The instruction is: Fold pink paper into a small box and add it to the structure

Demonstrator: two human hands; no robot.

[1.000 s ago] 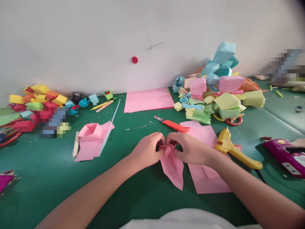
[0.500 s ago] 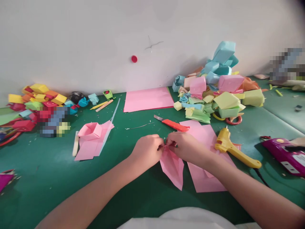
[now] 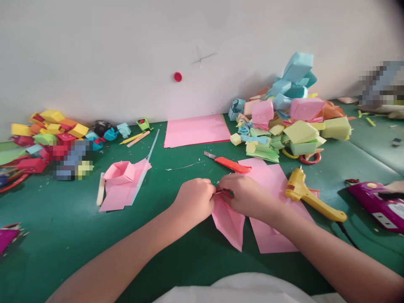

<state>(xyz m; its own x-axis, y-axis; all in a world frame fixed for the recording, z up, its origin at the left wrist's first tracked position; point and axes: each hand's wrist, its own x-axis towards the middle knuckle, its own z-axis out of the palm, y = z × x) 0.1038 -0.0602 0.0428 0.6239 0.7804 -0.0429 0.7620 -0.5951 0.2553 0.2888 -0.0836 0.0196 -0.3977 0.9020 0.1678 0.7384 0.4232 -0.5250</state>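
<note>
Where the two hands are meeting: on the near side of the orange cutter (image 3: 233, 164), the left hand (image 3: 195, 198) and the right hand (image 3: 243, 191) are sitting close together, fingers bent, both clamping the upper end of a folded pink paper (image 3: 229, 225); their fingertips are partly hiding from view.
Folded pink paper: it is hanging from that pinch, nearer than the cutter, its pointed lower flap spreading out over the green bench (image 3: 164, 269).
Folds and flap: creases are showing along the flap, so some folding is seemingly done; the lower part is staying loose and open, so its shaping is probably what is remaining.
Pink sheets (image 3: 268, 240): these are lying flat to the near right of the cutter, whose handle end is overlapping them.
Yellow glue gun (image 3: 311, 201): it is resting right of the cutter, apart from both hands.
Open pink box (image 3: 119, 173): left of the cutter, it is standing open-topped on pink paper pieces (image 3: 112, 202), looking like a formed piece.
Pink stack (image 3: 197, 131): beyond the cutter, it is lying flat near the wall (image 3: 126, 63).
Paper heaps: beyond the cutter, a larger heap (image 3: 299, 132) is rising to the right, a smaller heap (image 3: 52, 129) to the left.
</note>
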